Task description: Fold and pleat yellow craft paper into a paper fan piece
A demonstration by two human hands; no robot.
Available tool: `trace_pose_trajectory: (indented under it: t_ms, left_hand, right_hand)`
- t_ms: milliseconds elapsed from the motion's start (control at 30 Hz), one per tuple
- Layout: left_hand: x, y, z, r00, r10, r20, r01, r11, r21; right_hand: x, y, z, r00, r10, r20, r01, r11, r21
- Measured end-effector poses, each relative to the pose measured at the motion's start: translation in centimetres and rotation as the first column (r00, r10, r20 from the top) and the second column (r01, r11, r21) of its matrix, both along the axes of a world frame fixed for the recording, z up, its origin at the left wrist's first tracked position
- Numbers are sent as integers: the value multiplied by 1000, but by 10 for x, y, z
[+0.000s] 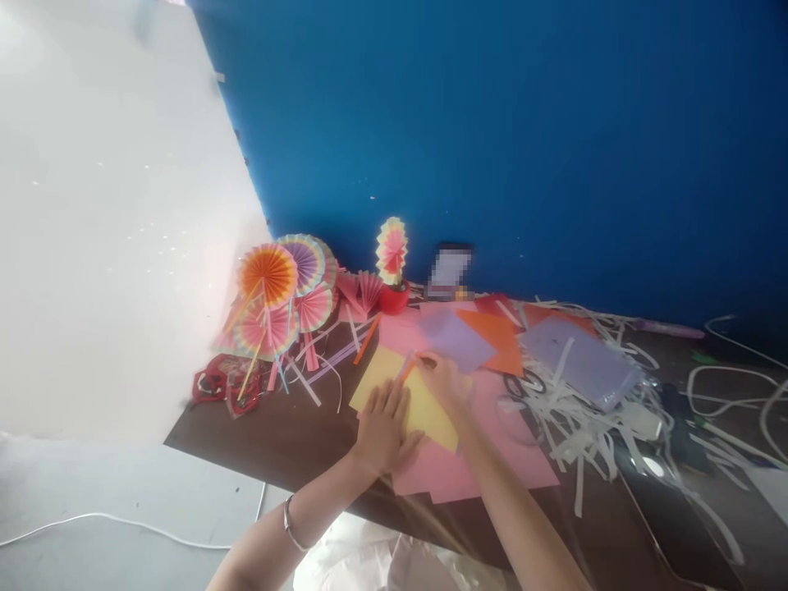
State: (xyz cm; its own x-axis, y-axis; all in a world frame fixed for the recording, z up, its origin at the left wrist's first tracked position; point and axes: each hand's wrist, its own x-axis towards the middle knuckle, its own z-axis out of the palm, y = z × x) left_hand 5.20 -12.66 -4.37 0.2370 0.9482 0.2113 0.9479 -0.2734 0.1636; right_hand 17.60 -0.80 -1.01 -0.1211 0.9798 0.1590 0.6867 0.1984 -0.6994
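Note:
My left hand (382,423) lies flat, fingers stretched out, on the lower left part of a yellow paper sheet (382,368). Just beyond its fingertips is a narrow orange and purple paper strip (407,367) on the yellow sheet. The fingers of my right hand (438,376) are pinched together at the strip's upper end, over the same sheet. Under the yellow sheet, pink sheets (498,435) stick out towards me and to the right. A purple sheet (459,338) and an orange sheet (501,336) lie just beyond my right hand.
Several pleated paper fans (268,275) stand at the left, near a red plastic-wrapped item (215,379). Another fan (392,249) rises from a red pot (394,297). White paper strips (579,431) heap up at right, beside a dark phone-like slab (677,517). A blue wall (523,148) backs the table.

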Motion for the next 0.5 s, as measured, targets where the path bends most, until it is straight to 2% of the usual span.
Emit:
trace_pose_trajectory:
  t_ms: [167, 500]
  left_hand:
    - [0, 0, 0, 1000, 2, -2, -2, 1000, -9]
    - [-3, 1, 3, 1000, -23, 8, 23, 1000, -10]
  right_hand:
    - [0, 2, -4, 999, -15, 35, 15, 1000, 1]
    - [1, 10, -17, 999, 48, 23, -49, 999, 16]
